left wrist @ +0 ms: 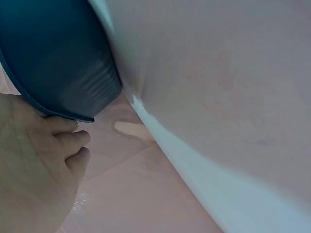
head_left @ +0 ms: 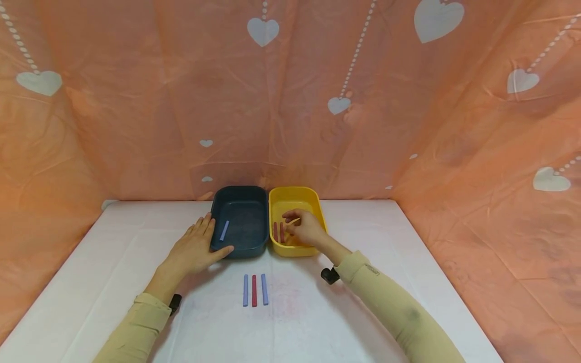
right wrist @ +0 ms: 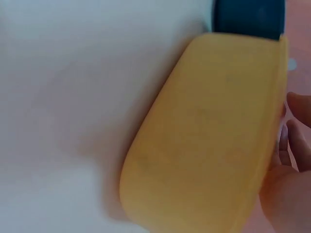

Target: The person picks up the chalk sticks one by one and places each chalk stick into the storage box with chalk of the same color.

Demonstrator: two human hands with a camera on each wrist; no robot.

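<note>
My left hand rests at the left side of the dark blue tray, fingers extended along its side and thumb over the near rim. One blue chalk stick lies inside that tray. Over the yellow tray, my right hand hovers with loosely bent fingers, their tips close to two red chalk sticks lying within. In the right wrist view, thumb and fingers stand apart past the yellow rim, with nothing visible between them. The left wrist view shows fingertips touching the dark tray's rim.
On the white table, in front of the trays, a red chalk stick lies between two blue chalk sticks. The trays stand side by side near the back edge. An orange curtain with hearts rises behind and at both sides.
</note>
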